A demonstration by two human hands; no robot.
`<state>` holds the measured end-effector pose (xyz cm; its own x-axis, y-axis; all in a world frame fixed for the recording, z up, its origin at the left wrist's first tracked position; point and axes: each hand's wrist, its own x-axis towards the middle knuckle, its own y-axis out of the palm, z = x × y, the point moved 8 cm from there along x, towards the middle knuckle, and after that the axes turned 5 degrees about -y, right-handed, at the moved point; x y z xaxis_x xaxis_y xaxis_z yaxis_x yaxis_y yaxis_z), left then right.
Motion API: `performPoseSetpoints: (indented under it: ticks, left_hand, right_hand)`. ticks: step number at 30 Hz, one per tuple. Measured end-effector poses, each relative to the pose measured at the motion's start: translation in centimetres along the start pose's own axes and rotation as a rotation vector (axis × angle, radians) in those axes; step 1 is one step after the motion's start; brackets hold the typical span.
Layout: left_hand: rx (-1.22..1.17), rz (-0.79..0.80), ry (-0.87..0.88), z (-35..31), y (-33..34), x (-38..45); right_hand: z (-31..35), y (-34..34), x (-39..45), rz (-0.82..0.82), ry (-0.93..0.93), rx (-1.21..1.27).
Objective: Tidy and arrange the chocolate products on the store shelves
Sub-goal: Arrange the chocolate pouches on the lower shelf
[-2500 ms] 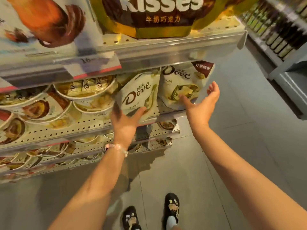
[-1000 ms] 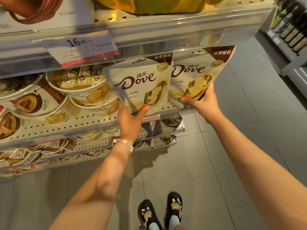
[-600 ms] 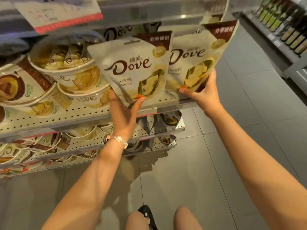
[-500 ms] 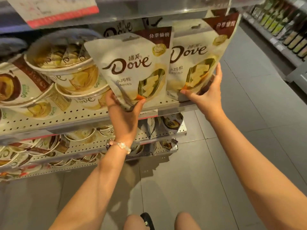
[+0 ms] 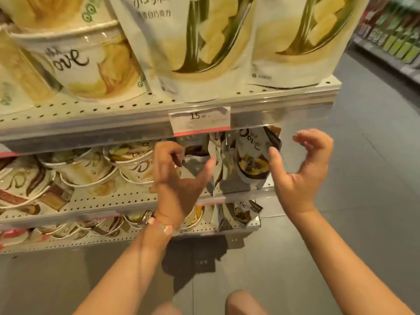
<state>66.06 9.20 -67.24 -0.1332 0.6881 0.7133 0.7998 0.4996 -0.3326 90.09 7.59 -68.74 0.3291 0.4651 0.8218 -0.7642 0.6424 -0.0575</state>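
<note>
Two white Dove pouches stand upright at the right end of the upper shelf (image 5: 268,103), the left pouch (image 5: 193,42) beside the right pouch (image 5: 302,35). One shelf lower, several Dove pouches (image 5: 250,160) with darker print stand at the shelf's right end. My left hand (image 5: 175,178) hovers in front of them with loosely curled fingers, holding nothing. My right hand (image 5: 300,169) is spread to the right of those lower pouches, also holding nothing. Neither hand clearly touches a pouch.
Round Dove tubs (image 5: 86,64) fill the left of the upper shelf, and more tubs (image 5: 86,169) lie on the shelves below. A price tag (image 5: 200,120) hangs on the shelf edge. Grey floor (image 5: 375,201) runs to the right, and another rack with green packages (image 5: 400,37) stands beyond it.
Both hands let go of the two white Dove pouches, which now stand on the upper shelf. The hands dropped to the shelf below, and the view moved lower and closer.
</note>
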Motion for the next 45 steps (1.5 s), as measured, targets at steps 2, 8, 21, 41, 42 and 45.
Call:
performPoseSetpoints:
  ticks: [2, 8, 21, 41, 42, 45]
  left_hand:
    - [0.016, 0.001, -0.011, 2.1, 1.6, -1.7]
    - [-0.109, 0.143, -0.384, 9.3, 8.5, -6.2]
    - [-0.164, 0.177, -0.522, 15.1, 10.2, -7.9]
    - [-0.282, -0.039, -0.608, 15.7, 10.2, -9.6]
    - [-0.263, -0.046, -0.599, 15.7, 10.2, -9.5]
    - [-0.200, -0.036, -0.576, 16.0, 10.1, -9.5]
  right_hand:
    - [-2.6, 0.9, -2.9, 0.002, 0.063, -0.026]
    - [-10.0, 4.4, -9.9, 0.007, 0.410, 0.005]
    - [-16.7, 5.0, -10.9, 0.256, 0.530, 0.053]
    - [-16.9, 5.4, -10.7, 0.246, 0.541, 0.027]
    - [-17.0, 5.5, -10.7, 0.243, 0.540, 0.012]
    - [-17.5, 5.4, -10.7, 0.259, 0.541, -0.020]
